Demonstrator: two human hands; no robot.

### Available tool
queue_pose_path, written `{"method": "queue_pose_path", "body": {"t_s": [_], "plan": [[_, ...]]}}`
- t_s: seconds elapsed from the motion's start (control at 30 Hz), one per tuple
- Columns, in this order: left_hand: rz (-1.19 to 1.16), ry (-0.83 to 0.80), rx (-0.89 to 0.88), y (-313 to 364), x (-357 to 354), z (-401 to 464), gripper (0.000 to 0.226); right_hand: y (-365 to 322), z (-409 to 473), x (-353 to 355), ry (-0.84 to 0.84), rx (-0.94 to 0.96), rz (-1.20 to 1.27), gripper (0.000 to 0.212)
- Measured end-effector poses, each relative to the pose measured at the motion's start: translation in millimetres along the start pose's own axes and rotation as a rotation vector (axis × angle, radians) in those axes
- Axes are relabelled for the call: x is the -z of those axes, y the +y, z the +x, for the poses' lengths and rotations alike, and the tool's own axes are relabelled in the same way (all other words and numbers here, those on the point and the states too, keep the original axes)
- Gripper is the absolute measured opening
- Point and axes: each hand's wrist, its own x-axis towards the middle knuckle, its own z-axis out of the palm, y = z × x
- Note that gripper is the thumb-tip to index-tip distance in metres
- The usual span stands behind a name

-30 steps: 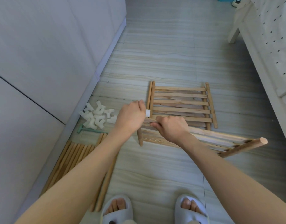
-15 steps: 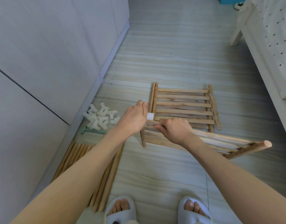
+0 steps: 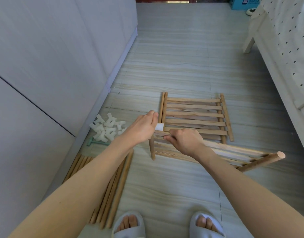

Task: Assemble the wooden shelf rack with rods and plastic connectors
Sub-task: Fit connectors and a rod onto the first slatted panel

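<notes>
I hold a slatted wooden shelf panel (image 3: 233, 152) above the floor, tilted, its round end rod (image 3: 266, 160) sticking out to the right. My right hand (image 3: 185, 141) grips a slat near the panel's left end. My left hand (image 3: 141, 128) grips a white plastic connector (image 3: 159, 126) at the top of the panel's left rod (image 3: 152, 150). A second slatted panel (image 3: 195, 115) lies flat on the floor behind. A pile of white connectors (image 3: 107, 128) sits by the wall. Loose wooden rods (image 3: 113, 191) lie on the floor under my left forearm.
A grey cabinet wall (image 3: 53, 66) runs along the left. A white bed frame (image 3: 276, 66) with a dotted cover stands at the right. A green tool (image 3: 96, 143) lies beside the connectors. My feet in grey slippers (image 3: 129, 225) are at the bottom edge.
The view has tilted up slightly, showing more floor ahead. Both hands keep the same grips on the connector and the panel; the panel has barely shifted.
</notes>
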Motion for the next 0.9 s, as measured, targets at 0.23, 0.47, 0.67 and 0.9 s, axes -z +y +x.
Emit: {"method": "queue_pose_path", "body": {"t_s": [0.23,0.47,0.67,0.9], "plan": [[-0.423,0.059,0.069,-2,-9,-3,0.036,-4,0,0,-0.007,-0.011,-0.052,0.044],[-0.648,0.283,0.546,-98,-67,-26,0.026,0,2,-4,0.01,-0.014,-0.058,0.039],[0.119,-0.112,0.572,-194,-124,-68,0.023,9,12,-6,0.065,-0.012,-0.018,0.036],[0.305,-0.183,0.603,-196,-149,-67,0.026,11,15,-7,0.089,-0.032,-0.006,0.037]]}}
